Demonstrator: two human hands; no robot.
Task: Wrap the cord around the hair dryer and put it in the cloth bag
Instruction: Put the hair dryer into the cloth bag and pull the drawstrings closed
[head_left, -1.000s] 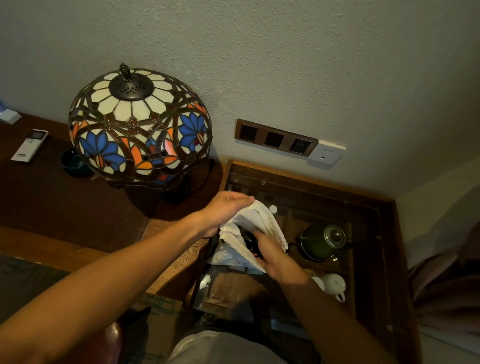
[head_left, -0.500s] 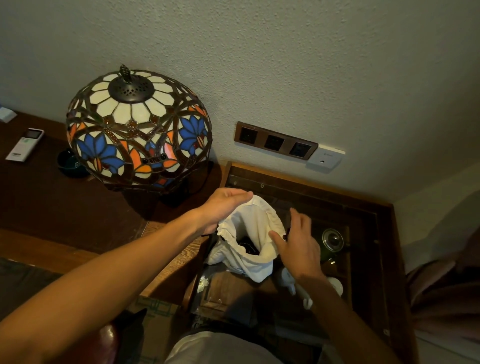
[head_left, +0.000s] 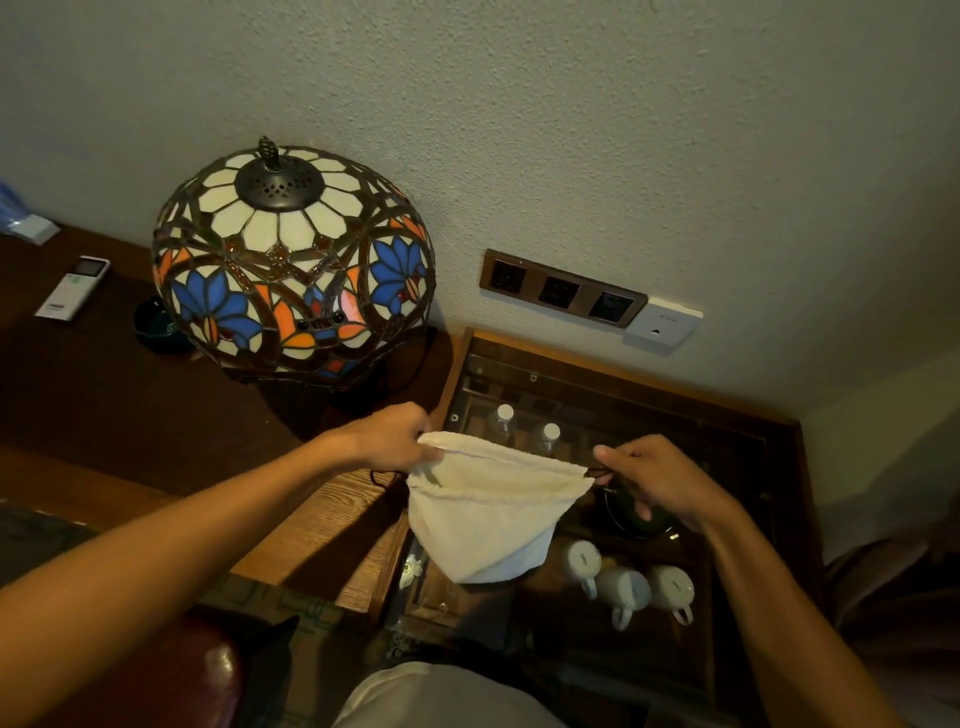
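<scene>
A white cloth bag (head_left: 488, 514) hangs in the air between my two hands, its bottom bulging. The top edge is stretched flat and closed. My left hand (head_left: 395, 436) pinches the bag's left top corner. My right hand (head_left: 654, 478) grips the dark drawstring at the right top corner. The hair dryer and its cord are hidden; nothing of them shows outside the bag.
A stained-glass lamp (head_left: 291, 260) stands on the dark wooden desk (head_left: 104, 395) at the left, with a remote (head_left: 72, 288) beyond it. Below the bag, a glass-topped cabinet (head_left: 727, 415) holds bottles (head_left: 548, 434), three white mugs (head_left: 623, 582) and a dark kettle (head_left: 636, 514). Wall sockets (head_left: 563, 288) sit above.
My right hand left the bag's open mouth and took the right corner. The mouth has been pulled shut and flat, and the dark hair dryer seen inside is no longer visible.
</scene>
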